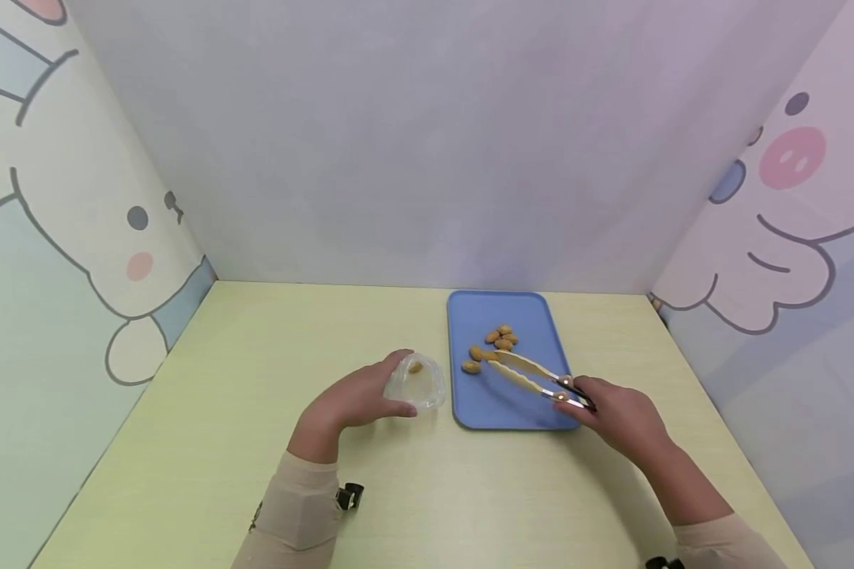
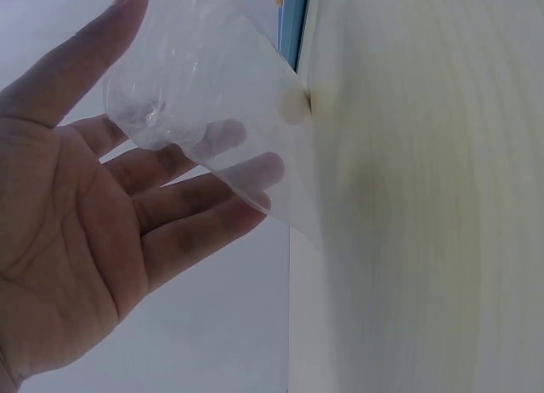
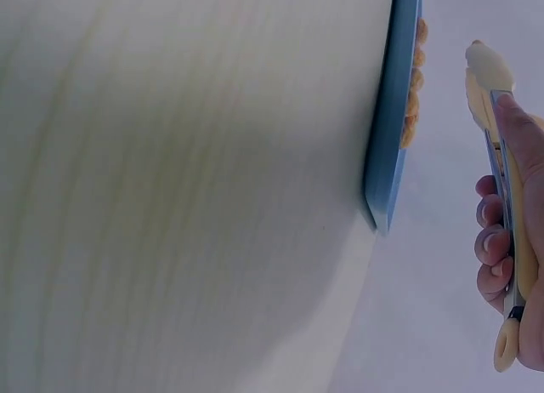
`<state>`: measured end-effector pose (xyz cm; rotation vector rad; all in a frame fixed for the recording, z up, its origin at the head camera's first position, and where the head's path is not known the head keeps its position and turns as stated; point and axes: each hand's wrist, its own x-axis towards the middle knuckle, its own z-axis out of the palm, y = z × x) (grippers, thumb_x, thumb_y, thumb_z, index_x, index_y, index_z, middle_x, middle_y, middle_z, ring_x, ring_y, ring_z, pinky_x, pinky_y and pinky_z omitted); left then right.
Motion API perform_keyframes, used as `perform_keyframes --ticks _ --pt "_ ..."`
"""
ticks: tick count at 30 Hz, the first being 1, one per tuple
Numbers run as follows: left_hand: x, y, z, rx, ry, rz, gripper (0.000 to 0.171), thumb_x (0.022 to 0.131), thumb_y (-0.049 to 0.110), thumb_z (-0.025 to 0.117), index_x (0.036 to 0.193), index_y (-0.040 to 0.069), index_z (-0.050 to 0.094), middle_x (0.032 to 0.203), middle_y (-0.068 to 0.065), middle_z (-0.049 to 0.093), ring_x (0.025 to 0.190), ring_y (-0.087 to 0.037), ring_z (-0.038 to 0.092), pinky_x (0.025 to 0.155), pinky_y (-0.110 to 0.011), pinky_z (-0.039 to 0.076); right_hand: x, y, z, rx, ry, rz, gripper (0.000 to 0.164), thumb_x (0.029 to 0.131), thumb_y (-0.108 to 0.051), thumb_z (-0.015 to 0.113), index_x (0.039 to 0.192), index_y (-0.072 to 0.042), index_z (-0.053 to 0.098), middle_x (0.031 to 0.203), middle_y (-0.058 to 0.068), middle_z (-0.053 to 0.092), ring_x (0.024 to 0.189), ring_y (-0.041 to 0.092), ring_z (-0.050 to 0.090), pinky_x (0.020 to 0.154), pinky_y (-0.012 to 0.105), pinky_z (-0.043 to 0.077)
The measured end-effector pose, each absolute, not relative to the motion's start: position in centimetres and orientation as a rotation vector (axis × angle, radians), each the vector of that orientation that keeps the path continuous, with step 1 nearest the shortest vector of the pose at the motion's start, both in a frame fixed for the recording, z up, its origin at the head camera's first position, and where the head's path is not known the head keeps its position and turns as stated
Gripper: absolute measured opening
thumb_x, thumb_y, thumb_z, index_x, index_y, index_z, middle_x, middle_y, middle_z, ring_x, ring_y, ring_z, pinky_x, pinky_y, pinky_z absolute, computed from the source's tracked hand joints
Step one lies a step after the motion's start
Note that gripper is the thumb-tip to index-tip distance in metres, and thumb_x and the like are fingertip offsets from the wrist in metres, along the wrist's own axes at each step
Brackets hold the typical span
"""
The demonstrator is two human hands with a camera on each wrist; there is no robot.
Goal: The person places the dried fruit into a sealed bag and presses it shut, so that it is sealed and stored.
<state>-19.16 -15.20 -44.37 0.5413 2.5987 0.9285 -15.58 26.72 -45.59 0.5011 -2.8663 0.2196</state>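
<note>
Sleeves: beige (image 1: pixel 295 506), long, both arms; black clip-like piece (image 1: pixel 350 495) at the left cuff.
Surface: pale yellow-green, faint wood grain (image 1: pixel 413 498).
Right hand: (image 1: pixel 622 415) fingers curled round tongs, thumb along one arm; grasping.
Tongs: (image 1: pixel 518 378) metal arms, cream scalloped tips, cream inlay and end loop in the right wrist view; slanting over the tray, tips apart. One nut sits right at the tips; can't tell if pinched.
Left hand: (image 1: pixel 359 395) fingers and thumb on opposite sides of the cup, grasping it; fingers show through the plastic.
Cup: (image 1: pixel 428 393) clear, thin, shiny, open mouth up, just left of the tray.
Nut in cup: one (image 1: pixel 416 367), brown, oval; only a tan blur from the left wrist.
Tray: (image 1: pixel 487 412) blue, rounded corners, low raised rim, flat on the surface.
Nuts on tray: (image 1: pixel 503 344) about seven, brown to orange-tan, smooth-looking ovals; a few bunched toward the far half, others looser nearer the cup.
Back wall: plain, pale grey-lilac (image 1: pixel 427 158).
Side walls: cartoon animals; pink-snouted one on the right (image 1: pixel 790 182).
</note>
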Motion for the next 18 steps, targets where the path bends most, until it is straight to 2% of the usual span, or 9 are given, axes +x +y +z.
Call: perform_keyframes --ticks 6,18 --pt "-19.2 -15.2 -44.4 0.538 2.596 0.931 0.090 0.077 0.050 0.080 0.150 0.032 0.030 0.124 0.003 0.059 0.102 -0.015 0.056 0.090 -0.043 0.047 -15.6 26.6 -45.3 0.534 -2.811 0.213 0.035 0.076 -0.047 0.080 0.084 -0.023 0.056 0.062 -0.016 0.034 0.048 0.002 0.028 0.045 0.025 0.024" --pt "-19.2 -15.1 -44.3 0.547 2.596 0.935 0.089 0.078 0.049 0.080 0.150 0.033 0.030 0.127 0.001 0.059 0.103 -0.016 0.056 0.091 -0.043 0.046 -15.3 26.1 -44.2 0.570 -2.744 0.211 0.036 0.075 -0.049 0.080 0.088 -0.024 0.059 0.061 -0.019 0.031 0.048 -0.001 0.023 0.044 0.022 0.022"
